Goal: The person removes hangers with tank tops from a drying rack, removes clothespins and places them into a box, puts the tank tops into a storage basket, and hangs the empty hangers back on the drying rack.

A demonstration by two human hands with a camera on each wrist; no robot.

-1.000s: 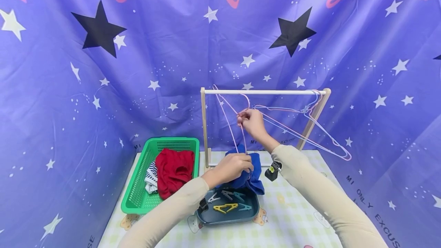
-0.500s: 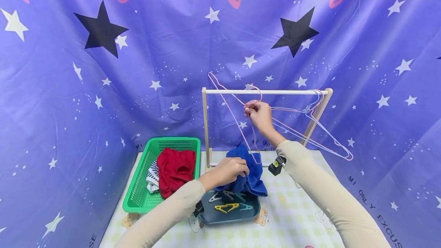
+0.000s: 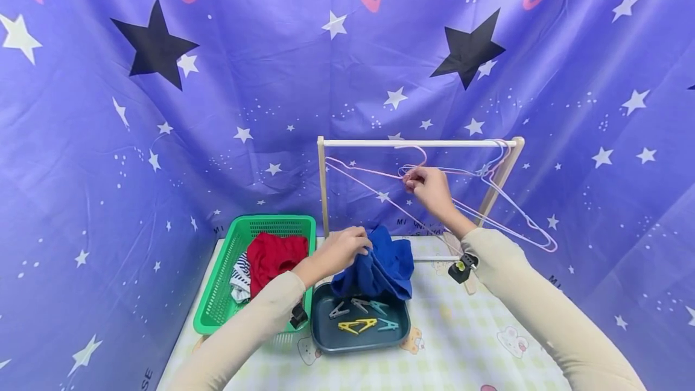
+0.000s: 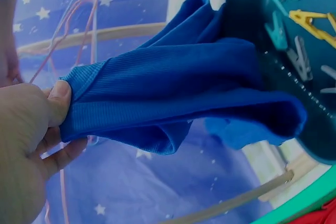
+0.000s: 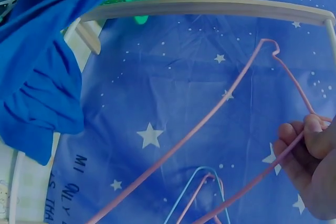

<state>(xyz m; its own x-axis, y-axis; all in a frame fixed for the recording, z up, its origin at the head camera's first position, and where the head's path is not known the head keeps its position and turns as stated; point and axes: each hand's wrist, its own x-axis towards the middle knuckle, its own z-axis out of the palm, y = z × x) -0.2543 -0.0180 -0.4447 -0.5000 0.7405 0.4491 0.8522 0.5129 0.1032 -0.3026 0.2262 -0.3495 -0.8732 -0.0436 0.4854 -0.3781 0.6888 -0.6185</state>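
Observation:
My left hand (image 3: 339, 252) pinches a blue cloth garment (image 3: 382, 267) by its ribbed edge (image 4: 86, 85), thumb on top and fingers beneath. The rest of the garment droops over the back of a dark tray (image 3: 361, 349) holding several clothes pegs (image 3: 365, 323) in yellow, grey and teal. Up by the rack's rail (image 3: 358, 143), my right hand (image 3: 429, 192) grips a pink clothes hanger (image 5: 197, 128) just below its hook. That hanger is bare and tilted, one end pointing left and its bottom bar sloping down to the right, apart from the garment.
Other pink and blue hangers (image 3: 521, 222) hang at the right end of the wooden rack. On the left, a green basket (image 3: 196, 318) holds a red garment (image 3: 277, 261) and a striped one (image 3: 241, 279). A purple starry curtain (image 3: 244, 77) surrounds the table.
The pink hanger has come away from the blue garment, moving right and turning flatter in my right hand. My left hand has shifted left, holding the garment's edge.

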